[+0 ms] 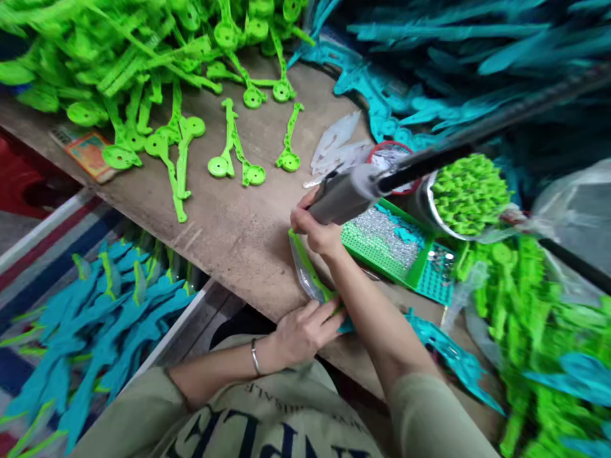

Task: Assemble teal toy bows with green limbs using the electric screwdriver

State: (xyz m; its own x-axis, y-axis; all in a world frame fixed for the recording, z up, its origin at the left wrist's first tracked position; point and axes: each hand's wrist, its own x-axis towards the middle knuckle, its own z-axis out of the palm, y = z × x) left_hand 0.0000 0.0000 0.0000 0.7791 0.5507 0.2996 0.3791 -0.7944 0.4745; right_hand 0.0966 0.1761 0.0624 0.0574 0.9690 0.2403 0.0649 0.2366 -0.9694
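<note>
My right hand (319,230) is wrapped round a grey cylindrical electric screwdriver (341,194), which slants up to the right. Its tip is hidden behind my fingers. Below it lies a curved plastic part (310,270), lime green along one side and clear along the other, at the table's near edge. My left hand (308,327) is closed on the lower end of that part, fingers bent over it. A bit of teal plastic (346,324) shows beside these fingers, partly hidden by my right forearm.
Lime green pieces (143,57) pile up at the back left, teal pieces (449,70) at the back right. A green tray (382,245) of screws, a bucket of small green parts (470,194) and more green pieces (515,305) stand right. Teal assemblies (100,318) fill the left side.
</note>
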